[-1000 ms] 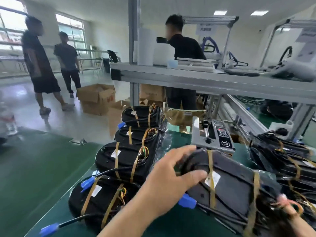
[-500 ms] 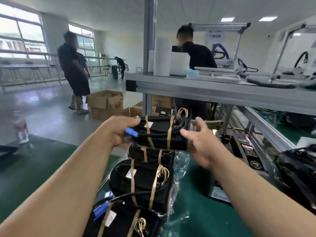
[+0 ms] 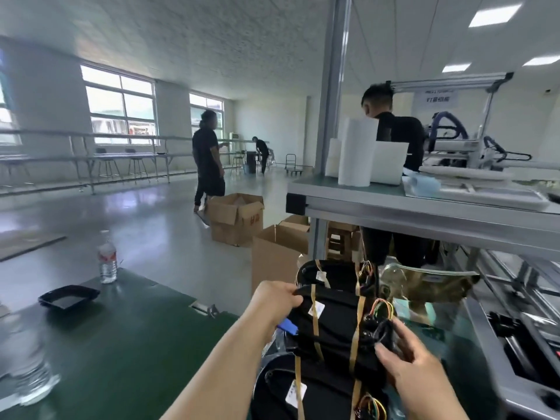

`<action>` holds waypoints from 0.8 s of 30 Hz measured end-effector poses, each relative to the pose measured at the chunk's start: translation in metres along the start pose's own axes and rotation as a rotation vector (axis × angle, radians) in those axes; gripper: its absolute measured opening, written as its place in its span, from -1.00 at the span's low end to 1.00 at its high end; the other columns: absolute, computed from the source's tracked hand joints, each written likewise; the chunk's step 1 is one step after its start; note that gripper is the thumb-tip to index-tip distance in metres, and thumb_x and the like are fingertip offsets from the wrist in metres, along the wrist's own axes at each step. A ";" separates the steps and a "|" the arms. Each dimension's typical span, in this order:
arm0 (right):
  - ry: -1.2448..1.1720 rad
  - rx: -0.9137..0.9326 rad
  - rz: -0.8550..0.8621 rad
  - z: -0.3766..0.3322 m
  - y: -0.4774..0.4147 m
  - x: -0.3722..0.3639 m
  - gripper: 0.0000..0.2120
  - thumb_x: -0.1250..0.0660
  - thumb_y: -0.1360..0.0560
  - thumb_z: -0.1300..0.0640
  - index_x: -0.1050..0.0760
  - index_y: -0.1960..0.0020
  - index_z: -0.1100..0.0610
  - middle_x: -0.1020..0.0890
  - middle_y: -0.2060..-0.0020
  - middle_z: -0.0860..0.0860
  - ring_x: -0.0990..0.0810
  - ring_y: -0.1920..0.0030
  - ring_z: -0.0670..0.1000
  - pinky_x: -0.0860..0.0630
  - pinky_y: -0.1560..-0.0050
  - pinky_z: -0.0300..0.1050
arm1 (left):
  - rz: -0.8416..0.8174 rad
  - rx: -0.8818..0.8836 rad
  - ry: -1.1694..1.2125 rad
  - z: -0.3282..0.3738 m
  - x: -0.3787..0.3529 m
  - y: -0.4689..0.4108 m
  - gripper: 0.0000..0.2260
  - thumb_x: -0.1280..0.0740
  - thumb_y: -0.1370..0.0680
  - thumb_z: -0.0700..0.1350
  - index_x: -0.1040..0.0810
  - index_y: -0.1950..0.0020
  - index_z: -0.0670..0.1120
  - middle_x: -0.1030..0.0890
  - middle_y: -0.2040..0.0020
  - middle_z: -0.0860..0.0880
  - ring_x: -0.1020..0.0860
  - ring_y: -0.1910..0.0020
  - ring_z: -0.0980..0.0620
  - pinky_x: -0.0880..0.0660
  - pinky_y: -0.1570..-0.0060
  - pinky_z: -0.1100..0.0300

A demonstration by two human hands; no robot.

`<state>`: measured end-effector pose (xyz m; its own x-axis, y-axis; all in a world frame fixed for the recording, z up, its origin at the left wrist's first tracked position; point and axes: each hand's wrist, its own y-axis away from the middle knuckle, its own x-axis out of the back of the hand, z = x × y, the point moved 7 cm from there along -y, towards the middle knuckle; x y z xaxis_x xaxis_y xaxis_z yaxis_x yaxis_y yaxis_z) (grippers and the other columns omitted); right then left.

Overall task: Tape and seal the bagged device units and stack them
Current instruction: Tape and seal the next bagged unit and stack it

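1. Stacking a taped black unit (image 3: 333, 322) on the row of finished units at the near edge of the green table (image 3: 121, 344); judged to be the placing step, with the two tan tape bands (image 3: 359, 316) already round it.
2. Left hand (image 3: 277, 298) wrapped over the unit's left end, just above a blue plug (image 3: 288, 325); right hand (image 3: 406, 356) clamped on the right end, thumb beside the coloured wires (image 3: 381, 310). Hands well apart, one at each end.
3. Contact with the unit below (image 3: 303, 389): not clear from this view, either resting or just above.
4. Lower level, both ends together, to avoid tipping toward the far unit (image 3: 330, 274) behind.
5. Square the edges and tape bands with the unit below before letting go; likely to slide otherwise, given the rounded shapes.
6. Watch the coloured wires: guide clear of the right fingers and out from between units, to avoid a pinch or a bump under the load. Same care for the blue plug and its cable on the left.
7. Release only once settled and steady, probably one hand first with the other steadying.
8. Draw the right hand back without brushing the plastic bag (image 3: 424, 283) lying just beyond on the table.
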<state>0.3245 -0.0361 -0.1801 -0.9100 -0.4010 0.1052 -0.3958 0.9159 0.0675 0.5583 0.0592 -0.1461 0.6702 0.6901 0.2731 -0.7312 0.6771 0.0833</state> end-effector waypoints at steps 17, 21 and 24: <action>0.075 0.110 -0.010 -0.021 0.080 0.052 -0.50 -0.41 -0.53 0.27 -0.41 -0.44 0.08 -0.50 -0.38 0.01 -0.45 -0.38 0.02 -0.28 -0.48 0.05 | 0.170 -0.352 -0.074 0.065 -0.040 0.118 -0.72 -0.29 -0.62 -0.01 -0.53 -0.33 0.10 -0.55 -0.25 0.17 -0.50 -0.15 0.20 -0.41 -0.06 0.31; 0.005 0.143 -0.009 -0.020 0.121 0.093 -0.59 -0.39 -0.55 0.28 -0.44 -0.31 -0.06 -0.57 -0.20 -0.16 -0.52 -0.27 -0.12 -0.39 -0.37 -0.10 | -0.090 -0.357 0.048 0.063 -0.120 0.184 -0.85 -0.35 -0.58 -0.05 -0.63 -0.10 0.15 -0.65 0.01 0.23 -0.58 -0.01 0.32 -0.42 0.12 0.48; 0.029 0.155 0.029 -0.007 0.152 0.141 -0.62 -0.35 -0.54 0.30 -0.57 -0.10 -0.20 -0.69 -0.01 -0.25 -0.62 -0.09 -0.26 -0.53 -0.18 -0.24 | -0.304 -0.271 0.120 0.050 -0.189 0.230 -0.83 -0.35 -0.58 -0.15 -0.68 0.04 0.11 -0.70 0.13 0.17 -0.64 0.10 0.28 -0.48 0.19 0.45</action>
<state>0.1374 0.0465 -0.1479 -0.9182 -0.3727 0.1341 -0.3858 0.9182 -0.0897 0.2573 0.0719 -0.1310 0.8719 0.4627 0.1605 -0.4488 0.8861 -0.1162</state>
